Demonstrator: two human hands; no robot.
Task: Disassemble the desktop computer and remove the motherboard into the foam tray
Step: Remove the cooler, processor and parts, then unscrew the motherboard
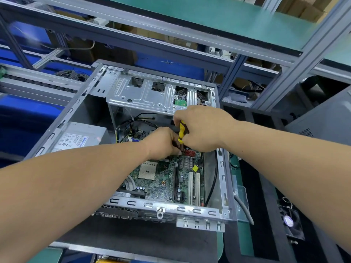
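Right hand (201,128) wrapped tight round yellow screwdriver (181,131), tip down to loosen a screw. Left hand (163,143) curled beside it, steadying; what it holds is hidden. Motherboard (167,179) just below both hands, inside computer case (221,168).

Computer case (221,179) on green bench (244,238)
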